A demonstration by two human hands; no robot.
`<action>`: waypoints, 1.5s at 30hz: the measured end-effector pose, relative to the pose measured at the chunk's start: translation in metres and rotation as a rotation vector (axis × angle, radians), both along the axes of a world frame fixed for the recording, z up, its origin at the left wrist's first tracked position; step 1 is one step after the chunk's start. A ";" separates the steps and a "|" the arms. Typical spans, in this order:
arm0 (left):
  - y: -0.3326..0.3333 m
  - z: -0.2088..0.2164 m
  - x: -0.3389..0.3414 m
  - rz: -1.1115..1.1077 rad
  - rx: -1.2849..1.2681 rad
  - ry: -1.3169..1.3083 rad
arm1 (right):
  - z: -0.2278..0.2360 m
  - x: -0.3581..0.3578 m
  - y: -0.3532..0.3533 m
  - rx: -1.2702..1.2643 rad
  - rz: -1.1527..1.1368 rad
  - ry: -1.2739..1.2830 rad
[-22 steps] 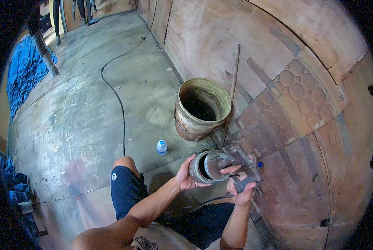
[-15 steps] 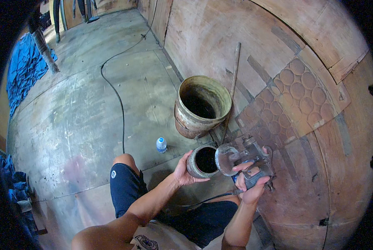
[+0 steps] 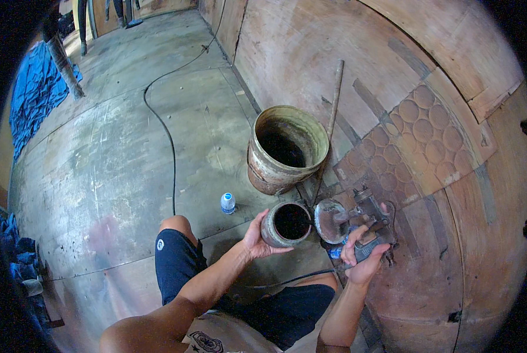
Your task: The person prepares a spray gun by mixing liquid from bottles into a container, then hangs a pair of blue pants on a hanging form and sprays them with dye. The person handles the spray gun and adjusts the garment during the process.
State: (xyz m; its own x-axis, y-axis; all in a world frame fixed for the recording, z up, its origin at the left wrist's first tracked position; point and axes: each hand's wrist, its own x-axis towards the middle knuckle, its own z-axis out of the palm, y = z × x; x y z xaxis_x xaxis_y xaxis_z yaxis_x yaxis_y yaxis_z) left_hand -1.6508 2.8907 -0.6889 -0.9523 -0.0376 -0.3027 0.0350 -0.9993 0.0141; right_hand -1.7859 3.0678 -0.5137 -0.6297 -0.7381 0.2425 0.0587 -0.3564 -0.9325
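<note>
The left hand (image 3: 256, 238) wraps around the left side of a round grey pot (image 3: 270, 227), whose dark open mouth faces up. The right hand (image 3: 363, 259) is closed around a grimy metal tool (image 3: 368, 210), its round disc (image 3: 330, 219) just beside the pot. On the floor (image 3: 116, 159) beyond them stand a stained bucket (image 3: 272, 177), a pole (image 3: 336, 97) beside it, and a small bottle (image 3: 228, 204)

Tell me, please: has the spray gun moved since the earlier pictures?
Yes. Judged against the standing bucket, the spray gun in the right hand has moved to the right; its round lid is no longer over the open cup.
</note>
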 end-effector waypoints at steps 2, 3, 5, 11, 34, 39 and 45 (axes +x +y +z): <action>-0.002 0.000 0.000 0.006 0.000 -0.050 | 0.002 -0.002 -0.002 0.038 0.023 0.075; -0.003 0.000 -0.001 0.009 -0.014 -0.020 | 0.002 -0.004 -0.003 0.050 0.013 0.081; -0.006 0.000 -0.002 0.007 -0.031 -0.038 | 0.003 -0.007 -0.007 0.057 0.023 0.063; -0.023 -0.012 -0.005 0.042 -0.017 -0.026 | 0.010 -0.033 -0.015 0.048 0.092 0.015; -0.059 -0.041 0.030 0.215 0.014 -0.099 | -0.096 -0.178 -0.152 1.179 0.095 0.344; -0.066 -0.034 0.031 0.235 0.017 -0.069 | -0.103 -0.192 -0.173 1.204 0.156 0.387; -0.072 -0.020 0.026 0.254 -0.016 -0.095 | -0.094 -0.200 -0.194 1.299 0.263 0.380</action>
